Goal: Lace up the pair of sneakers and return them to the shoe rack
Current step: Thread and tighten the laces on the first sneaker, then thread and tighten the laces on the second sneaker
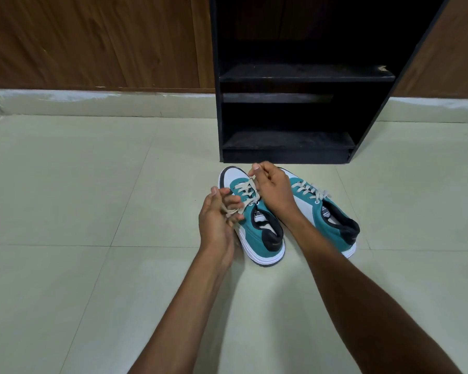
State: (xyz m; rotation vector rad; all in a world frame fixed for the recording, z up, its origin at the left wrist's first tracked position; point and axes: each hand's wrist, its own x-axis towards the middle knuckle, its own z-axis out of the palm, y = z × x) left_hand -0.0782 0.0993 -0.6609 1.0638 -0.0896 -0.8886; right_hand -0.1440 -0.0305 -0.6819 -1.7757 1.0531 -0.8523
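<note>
Two teal and white sneakers with cream laces stand side by side on the floor, toes toward the rack. The left sneaker (257, 230) lies between my hands. My left hand (216, 217) is closed on a lace end at the shoe's left side. My right hand (270, 190) pinches the other lace end above the shoe's tongue. The right sneaker (333, 220) sits untouched, its laces crossed through the eyelets. The black shoe rack (303, 74) stands just beyond the toes, its shelves bare.
Pale floor tiles (92, 198) spread out to the left and toward me. A wood-panelled wall (92, 41) with a light skirting runs behind the rack.
</note>
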